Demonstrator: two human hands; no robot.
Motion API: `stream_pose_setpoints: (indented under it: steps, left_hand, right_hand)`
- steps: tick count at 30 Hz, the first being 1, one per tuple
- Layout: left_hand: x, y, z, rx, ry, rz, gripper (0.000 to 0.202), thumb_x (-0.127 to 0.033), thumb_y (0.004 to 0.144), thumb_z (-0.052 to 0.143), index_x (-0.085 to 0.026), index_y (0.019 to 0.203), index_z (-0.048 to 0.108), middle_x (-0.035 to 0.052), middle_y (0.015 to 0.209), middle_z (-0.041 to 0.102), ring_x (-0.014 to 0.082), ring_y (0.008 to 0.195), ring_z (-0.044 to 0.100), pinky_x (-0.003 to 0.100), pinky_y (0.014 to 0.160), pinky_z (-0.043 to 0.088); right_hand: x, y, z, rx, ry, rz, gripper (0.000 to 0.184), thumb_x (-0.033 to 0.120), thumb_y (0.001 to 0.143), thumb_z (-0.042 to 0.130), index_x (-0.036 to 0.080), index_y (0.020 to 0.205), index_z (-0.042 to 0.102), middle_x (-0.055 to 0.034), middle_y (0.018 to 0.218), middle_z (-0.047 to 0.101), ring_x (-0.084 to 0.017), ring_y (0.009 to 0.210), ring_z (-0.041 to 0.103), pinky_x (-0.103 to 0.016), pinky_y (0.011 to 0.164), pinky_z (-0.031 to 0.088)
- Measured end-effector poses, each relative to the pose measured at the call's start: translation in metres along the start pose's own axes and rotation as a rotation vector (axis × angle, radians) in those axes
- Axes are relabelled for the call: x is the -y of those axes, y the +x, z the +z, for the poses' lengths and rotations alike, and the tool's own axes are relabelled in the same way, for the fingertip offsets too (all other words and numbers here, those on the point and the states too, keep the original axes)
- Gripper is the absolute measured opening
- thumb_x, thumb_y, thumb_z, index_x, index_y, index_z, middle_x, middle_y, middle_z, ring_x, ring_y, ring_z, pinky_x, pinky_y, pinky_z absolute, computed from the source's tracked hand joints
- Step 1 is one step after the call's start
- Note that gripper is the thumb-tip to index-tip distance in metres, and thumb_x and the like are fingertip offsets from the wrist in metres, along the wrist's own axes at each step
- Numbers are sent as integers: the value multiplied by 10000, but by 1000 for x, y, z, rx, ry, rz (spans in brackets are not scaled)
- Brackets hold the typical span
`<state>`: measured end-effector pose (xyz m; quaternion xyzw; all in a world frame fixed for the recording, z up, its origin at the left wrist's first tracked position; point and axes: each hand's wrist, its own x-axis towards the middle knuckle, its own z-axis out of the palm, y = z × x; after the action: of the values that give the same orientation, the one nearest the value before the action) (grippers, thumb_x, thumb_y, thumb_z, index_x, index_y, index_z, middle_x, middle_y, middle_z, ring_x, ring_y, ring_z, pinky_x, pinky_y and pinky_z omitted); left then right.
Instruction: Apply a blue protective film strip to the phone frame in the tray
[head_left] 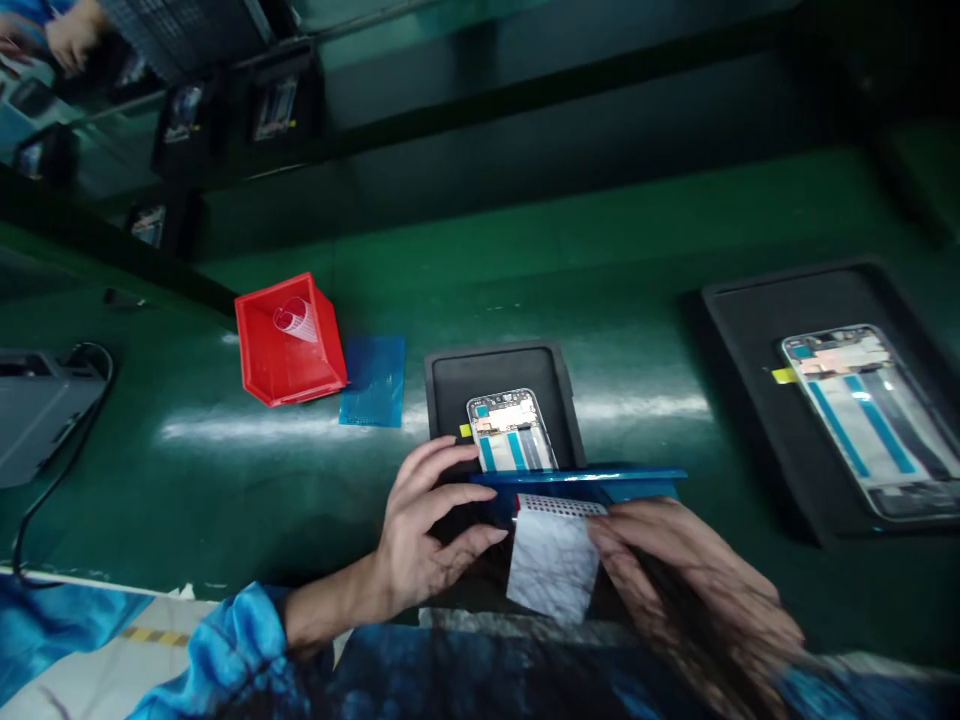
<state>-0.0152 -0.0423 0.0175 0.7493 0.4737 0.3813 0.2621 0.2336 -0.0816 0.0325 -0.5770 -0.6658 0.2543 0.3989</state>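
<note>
We are working over the small black tray [442,375] in the middle of the green bench [637,290], where an opened phone [511,432] lies face down with its insides showing. Our left hand [420,535] rests at the tray's near left edge, fingers [442,462] spread and loose, gripping nothing. Our right hand [690,575] pinches a blue sheet [585,482] held edge-on just above the phone's lower end, with a white backing paper [553,560] hanging from it.

To do this well, we judge the sheet should be squared to the phone's edges before it comes down, while the left hand steadies the tray.

No brand, label or writing is readable; a small yellow tab [465,431] beside the phone is blank at this size.
</note>
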Motion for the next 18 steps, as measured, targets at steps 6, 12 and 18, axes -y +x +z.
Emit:
stream_pose_setpoints:
  steps: [6,12,18]
  left_hand:
    - [-32,-15,14,-166,-28,-108,190,-419,1005,750,-242,1053,703,-8,868,840,174,725,813,279,694,694]
    - [-32,-13,27,-290,-106,-180,135,-371,969,806,-260,960,729,-7,947,783,148,772,796,229,680,676]
    - [-31,-16,29,-308,-191,-189,112,-279,950,795,-281,1042,731,1,880,784,191,767,784,307,699,696]
  right_hand:
    - [5,6,8,25,63,-15,168,246,1018,659,376,1077,749,47,925,808,-182,759,807,-255,700,709]
    - [4,12,12,66,47,13,182,257,1010,683,372,1118,773,38,1001,811,-186,808,813,-259,783,729]
    - [10,17,13,73,71,14,199,227,1002,665,371,1090,771,49,962,814,-190,763,805,-269,746,727]
